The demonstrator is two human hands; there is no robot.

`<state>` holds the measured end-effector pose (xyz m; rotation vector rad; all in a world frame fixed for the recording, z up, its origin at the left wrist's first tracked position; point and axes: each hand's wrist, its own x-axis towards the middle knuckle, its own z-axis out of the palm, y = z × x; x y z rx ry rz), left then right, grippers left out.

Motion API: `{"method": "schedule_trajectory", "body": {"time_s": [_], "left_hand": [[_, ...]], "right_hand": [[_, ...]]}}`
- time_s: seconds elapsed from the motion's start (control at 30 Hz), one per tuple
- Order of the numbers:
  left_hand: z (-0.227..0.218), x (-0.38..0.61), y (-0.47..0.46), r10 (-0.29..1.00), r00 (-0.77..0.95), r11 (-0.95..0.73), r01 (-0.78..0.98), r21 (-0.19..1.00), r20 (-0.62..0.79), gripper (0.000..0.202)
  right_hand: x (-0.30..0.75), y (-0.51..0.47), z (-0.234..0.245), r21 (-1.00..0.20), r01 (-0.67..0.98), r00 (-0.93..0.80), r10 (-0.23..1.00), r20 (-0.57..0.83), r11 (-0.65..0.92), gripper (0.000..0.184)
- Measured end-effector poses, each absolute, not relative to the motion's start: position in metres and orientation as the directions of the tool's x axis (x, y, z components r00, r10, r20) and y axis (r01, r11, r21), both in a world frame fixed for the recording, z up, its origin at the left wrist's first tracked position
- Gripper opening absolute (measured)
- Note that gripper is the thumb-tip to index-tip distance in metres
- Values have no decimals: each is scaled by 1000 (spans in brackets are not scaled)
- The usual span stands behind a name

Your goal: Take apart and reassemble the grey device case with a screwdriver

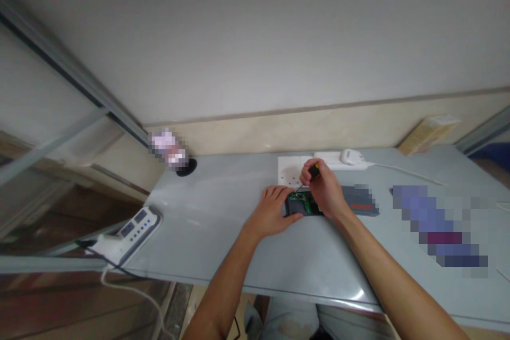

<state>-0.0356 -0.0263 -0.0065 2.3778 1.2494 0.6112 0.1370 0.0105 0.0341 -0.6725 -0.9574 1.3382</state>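
Note:
A small dark device with a green circuit board (pixel 302 203) showing lies on the pale grey table (pixel 223 234). My left hand (pixel 274 208) rests on its left end, fingers curled over the casing and holding it down. My right hand (pixel 324 186) is closed around a small screwdriver (pixel 312 174) with a dark handle, its thin tip slanting down to the board. A dark grey cover piece (pixel 358 203) lies just right of my right hand.
Behind the device lies a white sheet (pixel 289 171), with a white adapter and cable (pixel 350 158) beyond it. A power strip (pixel 133 227) sits at the table's left edge. A cardboard box (pixel 428 133) leans at the back right. A wall runs along the far side.

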Motion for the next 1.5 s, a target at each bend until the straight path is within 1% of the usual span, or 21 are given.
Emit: {"method": "schedule_trajectory", "body": {"time_s": [0.17, 0.3, 0.47, 0.5, 0.53, 0.57, 0.6, 0.63, 0.7, 0.77, 0.83, 0.9, 1.0, 1.13, 1.5], "left_hand": [[-8, -35, -26, 843, 503, -524, 689, 501, 191, 55], [-8, -33, -27, 838, 508, -530, 672, 517, 199, 53], [-7, -49, -23, 846, 479, -519, 640, 566, 235, 56], [-5, -60, -19, 862, 438, -500, 659, 562, 254, 53], [-3, -74, -14, 888, 351, -459, 702, 545, 296, 47], [-1, -91, -8, 909, 220, -387, 760, 522, 353, 42], [2, -110, -2, 909, 64, -282, 822, 495, 411, 39], [5, -131, 5, 885, -84, -156, 873, 462, 458, 40], [9, -170, 17, 787, -322, 93, 905, 414, 526, 45], [10, -202, 24, 711, -448, 259, 883, 391, 542, 49], [8, -222, 27, 688, -503, 354, 862, 362, 523, 54], [4, -232, 27, 670, -543, 418, 839, 348, 505, 58], [-1, -236, 27, 642, -575, 465, 818, 339, 507, 63], [-1, -240, 29, 625, -603, 522, 795, 309, 496, 62], [4, -257, 30, 642, -615, 560, 784, 268, 457, 59]], "right_hand": [[141, 6, 35, -905, -371, -52, 969, 243, 207, 38], [141, 3, 33, -903, -388, -99, 966, 240, 184, 44], [141, 9, 23, -902, -356, -29, 962, 273, 245, 44], [141, 10, 22, -898, -365, -18, 963, 270, 245, 44], [142, 12, 21, -893, -380, -10, 964, 264, 241, 43], [142, 12, 21, -888, -397, -5, 967, 256, 233, 42], [143, 13, 22, -884, -411, -3, 969, 248, 225, 42], [143, 13, 23, -881, -420, -2, 970, 243, 219, 42], [144, 13, 24, -878, -429, -3, 972, 235, 211, 42], [144, 12, 25, -884, -420, -4, 973, 230, 207, 44], [143, 11, 25, -893, -398, -8, 973, 231, 209, 46], [142, 10, 24, -899, -385, -14, 972, 233, 210, 47], [142, 10, 23, -896, -391, -13, 973, 232, 209, 49], [145, 6, 24, -901, -380, 5, 974, 225, 210, 53], [151, -6, 25, -888, -412, 32, 977, 213, 207, 50]]}}
